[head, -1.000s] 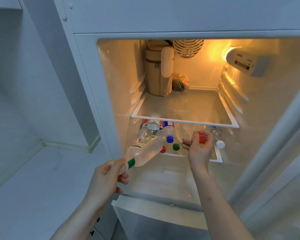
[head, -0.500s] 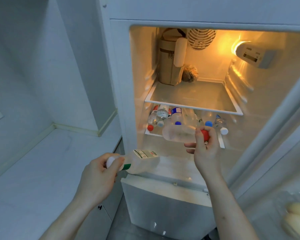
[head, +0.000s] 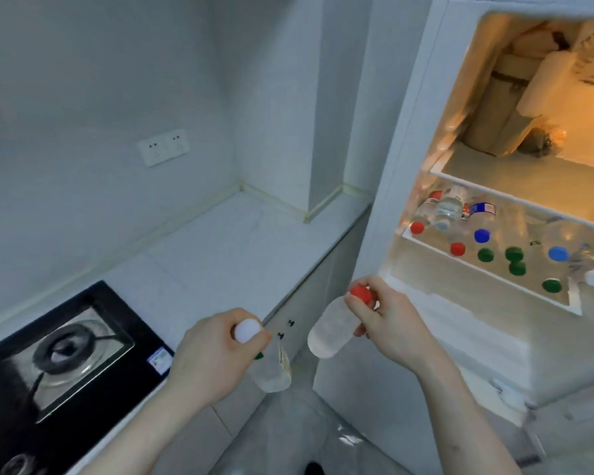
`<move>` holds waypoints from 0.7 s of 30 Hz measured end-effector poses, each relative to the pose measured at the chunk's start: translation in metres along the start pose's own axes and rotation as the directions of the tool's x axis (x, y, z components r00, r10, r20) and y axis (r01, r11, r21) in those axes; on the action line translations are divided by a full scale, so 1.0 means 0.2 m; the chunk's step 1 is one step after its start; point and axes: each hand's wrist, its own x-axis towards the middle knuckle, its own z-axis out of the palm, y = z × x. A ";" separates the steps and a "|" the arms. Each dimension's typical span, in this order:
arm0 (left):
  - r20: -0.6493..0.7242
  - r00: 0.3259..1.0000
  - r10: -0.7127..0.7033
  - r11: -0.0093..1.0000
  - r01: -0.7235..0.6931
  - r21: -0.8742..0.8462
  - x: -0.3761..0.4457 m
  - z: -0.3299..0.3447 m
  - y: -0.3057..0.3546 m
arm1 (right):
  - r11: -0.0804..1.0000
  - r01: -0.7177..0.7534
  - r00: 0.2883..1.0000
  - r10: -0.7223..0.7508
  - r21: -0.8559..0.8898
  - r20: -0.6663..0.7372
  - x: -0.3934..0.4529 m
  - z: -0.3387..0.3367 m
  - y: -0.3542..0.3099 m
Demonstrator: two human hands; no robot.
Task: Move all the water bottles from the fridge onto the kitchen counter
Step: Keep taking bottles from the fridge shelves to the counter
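Both hands now hang left of the fridge (head: 408, 97), clear of its shelf. Left grip (head: 216, 358) clasps a white-capped clear plastic bottle (head: 271, 375); right grip (head: 388, 327) clasps a red-capped, round-bottomed bottle (head: 330, 334), beside the smooth white surface (head: 240, 255).

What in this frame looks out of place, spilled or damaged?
Nothing is spilled or broken. The only untidy spot is the fridge's lower shelf, where the remaining bottles lie on their sides in a loose heap, caps facing out. The two carried bottles hang capped from the left hand and right hand.

counter (head: 234, 255) left of fridge (head: 402, 138), bottles (head: 484, 234) inside
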 end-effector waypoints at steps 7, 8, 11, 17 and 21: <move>-0.167 0.967 -0.191 0.979 0.200 0.039 -0.18 -0.20 -0.26 | 0.984 0.175 0.912 -0.153 -0.024 0.381 0.15 0.39 -0.26; -0.203 0.953 -0.224 0.972 0.234 0.029 -0.20 -0.23 -0.30 | 0.978 0.207 0.881 -0.179 -0.016 0.439 0.19 0.44 -0.30; -0.280 0.911 -0.304 0.947 0.322 0.019 -0.27 -0.27 -0.35 | 0.967 0.255 0.814 -0.230 0.028 0.533 0.25 0.56 -0.38; -0.432 0.797 -0.422 0.875 0.483 0.037 -0.41 -0.32 -0.48 | 0.909 0.407 0.642 -0.355 0.089 0.680 0.35 0.78 -0.54; -0.495 0.710 -0.501 0.824 0.566 -0.023 -0.58 -0.31 -0.57 | 0.851 0.516 0.519 -0.404 0.101 0.753 0.34 0.93 -0.66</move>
